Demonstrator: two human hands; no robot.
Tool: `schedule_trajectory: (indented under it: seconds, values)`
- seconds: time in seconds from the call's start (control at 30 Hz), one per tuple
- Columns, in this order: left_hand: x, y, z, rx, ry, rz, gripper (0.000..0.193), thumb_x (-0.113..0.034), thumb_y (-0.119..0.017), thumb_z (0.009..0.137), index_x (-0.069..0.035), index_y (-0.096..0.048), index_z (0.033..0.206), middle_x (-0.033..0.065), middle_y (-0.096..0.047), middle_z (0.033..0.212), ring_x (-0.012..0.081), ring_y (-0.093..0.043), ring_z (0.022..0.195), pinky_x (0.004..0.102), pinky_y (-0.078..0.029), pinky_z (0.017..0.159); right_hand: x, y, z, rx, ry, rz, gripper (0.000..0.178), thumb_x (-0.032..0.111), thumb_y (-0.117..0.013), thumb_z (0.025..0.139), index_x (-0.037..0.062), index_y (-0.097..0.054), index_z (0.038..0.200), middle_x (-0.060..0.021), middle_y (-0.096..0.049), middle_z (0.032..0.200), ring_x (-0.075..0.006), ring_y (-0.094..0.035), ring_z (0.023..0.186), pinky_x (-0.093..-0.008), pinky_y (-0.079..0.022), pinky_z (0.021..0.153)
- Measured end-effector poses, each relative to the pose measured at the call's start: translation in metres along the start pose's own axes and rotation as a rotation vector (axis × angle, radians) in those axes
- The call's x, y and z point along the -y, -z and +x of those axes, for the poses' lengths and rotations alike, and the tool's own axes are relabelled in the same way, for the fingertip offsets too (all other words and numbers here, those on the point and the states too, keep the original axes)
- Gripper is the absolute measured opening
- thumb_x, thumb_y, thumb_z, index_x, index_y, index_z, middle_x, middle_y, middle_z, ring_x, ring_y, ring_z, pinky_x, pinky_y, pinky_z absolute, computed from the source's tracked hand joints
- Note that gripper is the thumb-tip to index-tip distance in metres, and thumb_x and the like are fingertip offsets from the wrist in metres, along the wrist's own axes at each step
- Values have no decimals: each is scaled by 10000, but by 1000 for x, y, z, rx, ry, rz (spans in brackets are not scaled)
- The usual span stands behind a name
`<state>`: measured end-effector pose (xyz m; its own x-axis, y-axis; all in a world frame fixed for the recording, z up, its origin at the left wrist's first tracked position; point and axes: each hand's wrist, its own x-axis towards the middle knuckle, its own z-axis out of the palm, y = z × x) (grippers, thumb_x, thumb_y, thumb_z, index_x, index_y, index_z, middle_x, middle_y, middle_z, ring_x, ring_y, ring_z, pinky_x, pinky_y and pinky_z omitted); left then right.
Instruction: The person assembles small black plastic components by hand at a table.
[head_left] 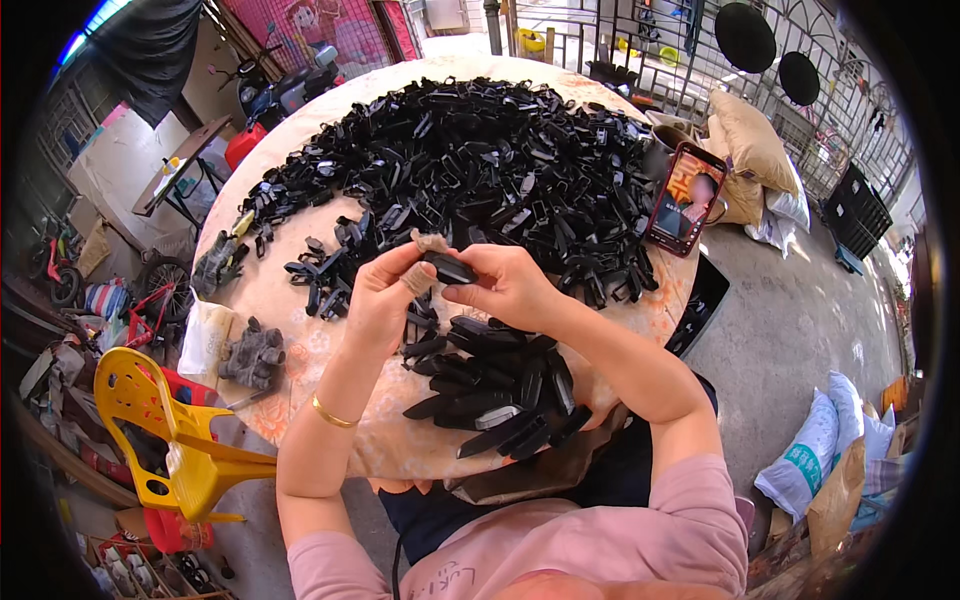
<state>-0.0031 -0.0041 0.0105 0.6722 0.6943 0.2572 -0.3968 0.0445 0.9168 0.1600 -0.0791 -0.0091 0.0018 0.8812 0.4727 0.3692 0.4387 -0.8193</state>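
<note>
Over the near half of a round table, my left hand (383, 293) and my right hand (508, 288) meet at a small, elongated black plastic piece (450, 268). Both hands pinch it between thumb and fingers. Beige wraps cover the thumb and a fingertip of my left hand. Just below my hands lies a heap of longer, tapered black pieces (500, 385). Beyond them spreads a broad pile of small black plastic parts (490, 160). The exact kind of these parts is too small to tell.
The table (300, 400) has a pale patterned cover. A phone (687, 198) stands at its right edge, showing a picture. Dark grey gloves (254, 354) lie at the left edge. A yellow plastic chair (180, 430) stands left; filled sacks (750, 150) lean at the far right.
</note>
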Motion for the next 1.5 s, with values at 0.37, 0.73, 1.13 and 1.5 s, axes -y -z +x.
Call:
schedule_trajectory:
  seconds: [0.37,0.73,1.13,1.5]
  values:
    - [-32,-13,-10,276,-92,574,246,-90,-686,772,23,-615,979,59,-651,953,142,-607,846,256,-479,762,18,53,6,174,-92,30,243,236,-696,760,17,-656,859,-59,-631,701,-80,-536,595,-265,-441,557]
    - [-6,-29,7,467,-166,1091,130,-23,-621,726,-30,-606,856,115,-622,863,298,-552,875,354,-451,769,-11,46,1,272,-96,-889,257,110,-618,680,121,-638,936,-101,-576,859,-279,-591,791,-380,-491,678]
    - [26,2,62,378,-488,1527,320,-34,-657,611,-37,-580,922,96,-568,869,267,-514,948,330,-444,809,-26,34,7,187,189,-915,68,104,-575,707,77,-581,769,-77,-546,762,-257,-587,716,-359,-481,614]
    - [4,14,5,109,-46,917,370,51,-653,701,-13,-534,1046,40,-549,933,119,-556,797,218,-456,707,-10,23,10,-111,187,-449,280,83,-646,722,61,-586,995,-110,-593,741,-248,-596,649,-328,-484,600]
